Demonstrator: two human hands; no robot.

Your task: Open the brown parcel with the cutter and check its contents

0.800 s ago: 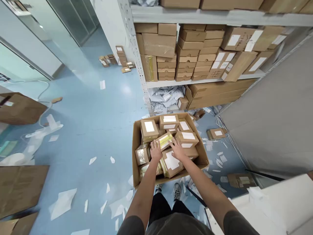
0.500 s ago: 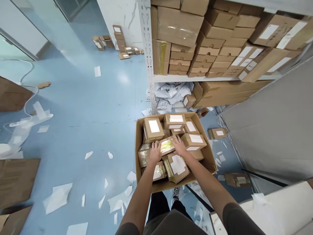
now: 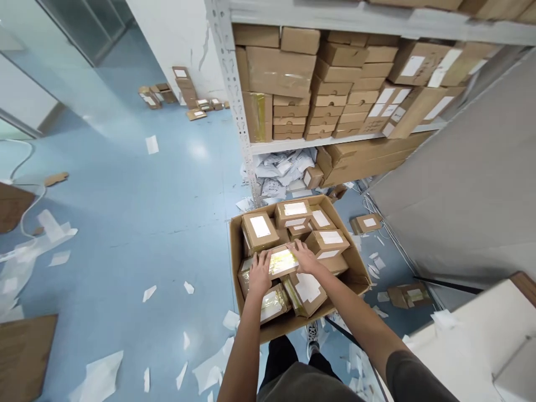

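Note:
A large open carton (image 3: 360, 268) full of smaller parcels stands in front of me. Between my hands lies a long, narrow cardboard box (image 3: 281, 261) with yellow tape and a white label. My left hand (image 3: 260, 273) grips its left end, fingers bent over the top. At the right end, my right hand (image 3: 305, 258) holds it with thumb and fingers. Beneath, a parcel with a torn white label (image 3: 307, 287) sits beside a yellow-taped parcel (image 3: 274, 304). Other labelled parcels, such as one at the back left (image 3: 260, 230) and one at the right (image 3: 329, 243), surround the held box.
A metal shelf rack (image 3: 240, 111) packed with cardboard boxes rises beyond the carton. White bags (image 3: 278, 170) are heaped on its lower level. Paper scraps (image 3: 100, 374) litter the blue floor, and loose parcels (image 3: 366, 223) lie by the grey wall. A white surface (image 3: 473, 346) stands at lower right.
The view has shifted, showing more of the upper rack. The narrow box stays between both hands; its left end now lies over the parcel at the carton's left side.

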